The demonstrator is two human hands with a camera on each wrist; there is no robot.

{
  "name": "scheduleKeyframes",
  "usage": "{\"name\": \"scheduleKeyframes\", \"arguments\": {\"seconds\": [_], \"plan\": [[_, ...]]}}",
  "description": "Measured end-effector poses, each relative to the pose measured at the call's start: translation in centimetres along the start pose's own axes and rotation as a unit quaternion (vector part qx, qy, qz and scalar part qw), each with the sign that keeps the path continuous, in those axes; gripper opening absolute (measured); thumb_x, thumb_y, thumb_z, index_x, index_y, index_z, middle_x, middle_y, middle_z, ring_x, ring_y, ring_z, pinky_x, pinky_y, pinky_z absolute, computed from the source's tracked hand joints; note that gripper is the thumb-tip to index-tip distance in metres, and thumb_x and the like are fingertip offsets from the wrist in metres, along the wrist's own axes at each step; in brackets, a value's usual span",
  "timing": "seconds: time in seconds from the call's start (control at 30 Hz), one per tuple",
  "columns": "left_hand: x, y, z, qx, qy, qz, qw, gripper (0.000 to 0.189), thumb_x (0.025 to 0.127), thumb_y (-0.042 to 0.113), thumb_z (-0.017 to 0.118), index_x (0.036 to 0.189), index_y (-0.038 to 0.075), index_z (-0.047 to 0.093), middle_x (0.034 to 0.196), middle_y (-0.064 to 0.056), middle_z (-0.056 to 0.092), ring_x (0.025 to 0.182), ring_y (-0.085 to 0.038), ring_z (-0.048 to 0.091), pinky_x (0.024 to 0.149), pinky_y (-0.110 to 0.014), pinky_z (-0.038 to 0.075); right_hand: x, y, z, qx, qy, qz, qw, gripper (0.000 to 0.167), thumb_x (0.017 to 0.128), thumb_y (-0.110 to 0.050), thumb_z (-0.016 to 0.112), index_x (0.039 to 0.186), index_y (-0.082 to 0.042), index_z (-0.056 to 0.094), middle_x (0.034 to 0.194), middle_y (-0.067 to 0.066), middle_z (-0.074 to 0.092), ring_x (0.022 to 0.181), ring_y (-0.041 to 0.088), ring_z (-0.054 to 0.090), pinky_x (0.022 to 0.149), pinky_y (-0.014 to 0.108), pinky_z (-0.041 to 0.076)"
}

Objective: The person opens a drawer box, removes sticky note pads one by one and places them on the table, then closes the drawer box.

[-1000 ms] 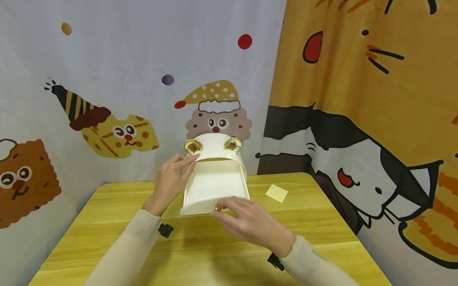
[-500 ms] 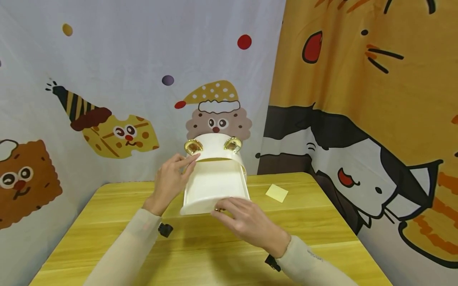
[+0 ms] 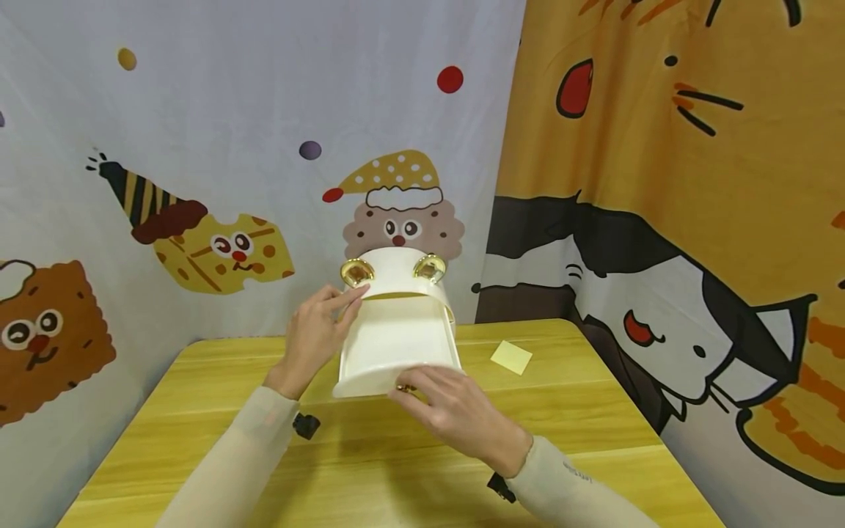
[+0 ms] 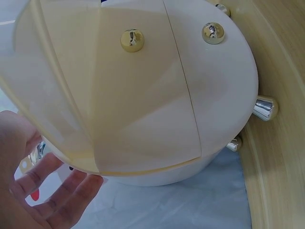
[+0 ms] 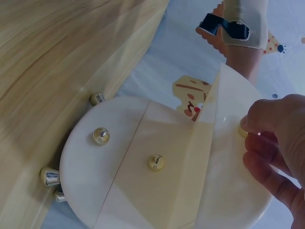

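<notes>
A small white rounded cabinet (image 3: 396, 268) with gold rings like ears stands at the table's far side. Its top drawer (image 3: 396, 330) is pulled out, its floor bare in the head view. My right hand (image 3: 455, 411) pinches the gold drawer knob (image 5: 242, 130) between thumb and fingers, covering most of it. My left hand (image 3: 315, 330) rests its fingertips on the cabinet's upper left side, just below the left ring (image 3: 357, 272). In the left wrist view its fingers (image 4: 71, 198) lie along the rim. Two lower drawer fronts, each with a gold knob (image 4: 132, 40), are closed.
The cabinet stands on gold feet (image 4: 265, 108) on a wood-grain table (image 3: 218, 411). A yellow paper note (image 3: 511, 357) lies to its right. A cartoon-printed cloth (image 3: 264, 110) hangs close behind, with another patterned cloth along the right. Black wrist straps sit on both sleeves.
My right wrist has shifted slightly to the left, its fingers staying at the knob. The drawer, cabinet and left hand look unmoved.
</notes>
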State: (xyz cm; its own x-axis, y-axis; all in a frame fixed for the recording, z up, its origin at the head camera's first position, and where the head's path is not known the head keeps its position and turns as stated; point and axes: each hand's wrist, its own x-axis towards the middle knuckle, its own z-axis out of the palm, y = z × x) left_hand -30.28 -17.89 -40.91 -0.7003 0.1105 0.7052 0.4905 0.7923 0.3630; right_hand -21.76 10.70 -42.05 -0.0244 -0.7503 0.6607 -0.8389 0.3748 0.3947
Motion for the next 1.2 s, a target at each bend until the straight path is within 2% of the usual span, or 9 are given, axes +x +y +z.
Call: {"name": "scheduleKeyframes", "arguments": {"seconds": [0.33,0.57,1.2], "plan": [[0.0,-0.1,0.0,0.004,0.005,0.005,1.0000,0.034,0.113,0.022,0.080,0.146,0.028,0.084,0.100,-0.010,0.074,0.063,-0.010,0.042,0.052,-0.027,0.036,0.1,0.0,0.2,-0.007,0.002,-0.001,1.0000,0.024,0.103,0.002,0.079,0.123,-0.010,0.088,0.119,0.005,0.081,0.108,0.017,0.081,0.103,0.031,0.069],[0.0,-0.1,0.0,-0.004,0.008,0.004,1.0000,0.033,0.113,0.021,0.081,0.145,0.027,0.085,0.099,-0.010,0.074,0.062,-0.010,0.042,0.051,-0.027,0.036,0.3,0.2,0.2,-0.016,0.013,-0.005,0.9998,0.022,0.104,0.002,0.078,0.120,-0.008,0.088,0.119,0.006,0.082,0.110,0.019,0.082,0.106,0.033,0.068],[0.2,0.0,-0.1,-0.012,-0.003,-0.002,0.9999,0.032,0.114,0.022,0.079,0.145,0.026,0.084,0.097,-0.009,0.072,0.063,-0.008,0.040,0.052,-0.026,0.037,1.2,1.3,0.6,-0.017,0.025,0.005,0.9995,0.017,0.108,-0.002,0.076,0.117,-0.008,0.089,0.117,0.007,0.082,0.109,0.019,0.081,0.107,0.034,0.068]]}}
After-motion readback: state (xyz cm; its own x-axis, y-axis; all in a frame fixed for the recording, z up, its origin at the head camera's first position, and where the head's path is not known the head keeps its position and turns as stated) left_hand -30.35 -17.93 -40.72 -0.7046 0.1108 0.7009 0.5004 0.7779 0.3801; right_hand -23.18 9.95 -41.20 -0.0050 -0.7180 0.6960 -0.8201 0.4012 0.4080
